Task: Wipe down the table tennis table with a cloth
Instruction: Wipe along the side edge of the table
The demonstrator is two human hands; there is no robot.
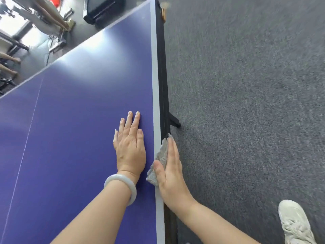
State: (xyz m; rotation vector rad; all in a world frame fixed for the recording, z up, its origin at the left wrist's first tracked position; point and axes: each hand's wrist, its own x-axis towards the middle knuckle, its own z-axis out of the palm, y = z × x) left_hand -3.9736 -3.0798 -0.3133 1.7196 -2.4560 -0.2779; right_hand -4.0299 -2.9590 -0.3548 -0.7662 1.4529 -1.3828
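Two hands are shown at the long edge of a table (pixel 79 120), read from left to right. A thin white line (pixel 29 124) is seen running across the blue top. The left hand (pixel 130 148) is laid flat on the top, palm down, fingers straight and slightly spread; nothing is held by it, and it is judged to serve as a brace. A pale bangle (pixel 121 187) is worn at its wrist. Just right of it, the white border (pixel 155 85) of the top is met by the cloth (pixel 161 157), a small grey crumpled piece folded over the edge, partly on the border and partly down the dark side rail. The cloth is pressed against the rail by the right hand (pixel 173 173), whose fingers are held straight along the side while the thumb is laid over the cloth from above. The cloth is judged light, soft and limp, so that it is expected to bunch or slip if pushed by a corner; it is best kept under the whole flat of the fingers, with the thumb used as an anchor on top. Grey carpet (pixel 246 103) is seen beyond, and a white shoe (pixel 293 224) at the lower right.
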